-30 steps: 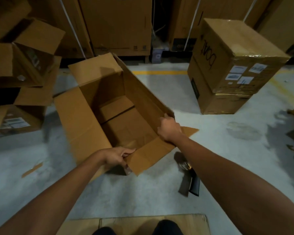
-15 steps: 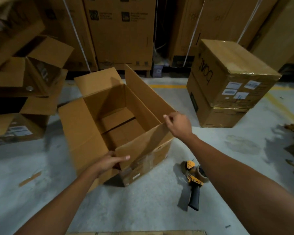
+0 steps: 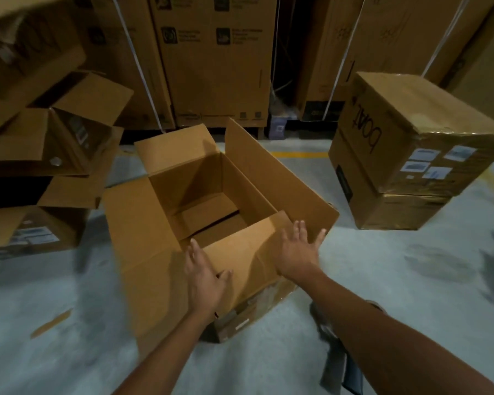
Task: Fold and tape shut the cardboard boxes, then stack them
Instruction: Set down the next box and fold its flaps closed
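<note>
An open cardboard box (image 3: 211, 195) stands on the concrete floor in front of me, its four top flaps spread. The near flap (image 3: 248, 252) is tilted inward over the opening. My left hand (image 3: 204, 277) lies flat on that flap's left part, fingers straight. My right hand (image 3: 298, 250) presses its right part with fingers spread. A tape dispenser (image 3: 337, 363) lies on the floor at the lower right, mostly hidden behind my right forearm.
Two taped boxes (image 3: 411, 155) are stacked at the right. Open boxes (image 3: 54, 138) pile up at the left. Tall cartons (image 3: 211, 67) line the back. A scrap of cardboard (image 3: 52, 323) lies on the floor at the left.
The box has been set upright and square. Both hands have let go of the near flap's edges and now lie flat on it, and the flap has come over toward the opening.
</note>
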Motion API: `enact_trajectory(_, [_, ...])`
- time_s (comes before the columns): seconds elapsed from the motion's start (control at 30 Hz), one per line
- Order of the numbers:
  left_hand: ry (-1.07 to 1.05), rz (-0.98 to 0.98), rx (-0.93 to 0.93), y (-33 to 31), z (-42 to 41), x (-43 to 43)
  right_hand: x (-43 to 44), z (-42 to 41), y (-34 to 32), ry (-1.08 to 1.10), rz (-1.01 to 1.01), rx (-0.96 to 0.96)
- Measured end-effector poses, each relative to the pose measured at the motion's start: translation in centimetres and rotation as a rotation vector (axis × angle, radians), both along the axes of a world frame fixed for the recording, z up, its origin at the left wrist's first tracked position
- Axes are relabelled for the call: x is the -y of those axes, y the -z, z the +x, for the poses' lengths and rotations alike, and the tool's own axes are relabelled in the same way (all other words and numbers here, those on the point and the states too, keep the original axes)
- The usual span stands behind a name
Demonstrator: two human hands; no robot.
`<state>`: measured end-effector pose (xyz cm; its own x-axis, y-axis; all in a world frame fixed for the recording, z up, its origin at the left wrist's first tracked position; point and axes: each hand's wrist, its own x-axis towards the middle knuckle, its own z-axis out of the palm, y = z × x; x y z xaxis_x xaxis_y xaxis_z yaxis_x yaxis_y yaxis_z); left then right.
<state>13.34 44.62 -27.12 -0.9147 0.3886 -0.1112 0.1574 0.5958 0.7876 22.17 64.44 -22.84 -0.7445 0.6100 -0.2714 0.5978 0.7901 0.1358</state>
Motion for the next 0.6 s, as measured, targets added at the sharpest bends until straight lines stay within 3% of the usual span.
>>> enact_trajectory(0.1, [0.191, -0.346, -0.294, 0.6, -1.6, -0.5, 2.1, -1.1, 1.6, -0.263, -0.144, -0.040])
enact_trajectory(0.23, [0.330, -0.581, -0.382, 1.8, -4.5, -0.4, 5.2, -3.9, 3.8, -0.317, -0.215, -0.195])
enact_trajectory(0.37, [0.245, -0.600, -0.376, 1.4, -9.5, -0.1, 7.6, -7.4, 5.1, -0.283, -0.268, -0.313])
enact_trajectory(0.47, [0.170, -0.621, -0.239, 1.5, -14.0, 0.6, 9.3, -9.6, 5.2, -0.302, -0.301, -0.322])
enact_trajectory(0.6, [0.099, -0.286, -0.002, 2.5, -14.7, 0.7, 10.7, -10.4, 5.0, -0.265, -0.354, -0.209])
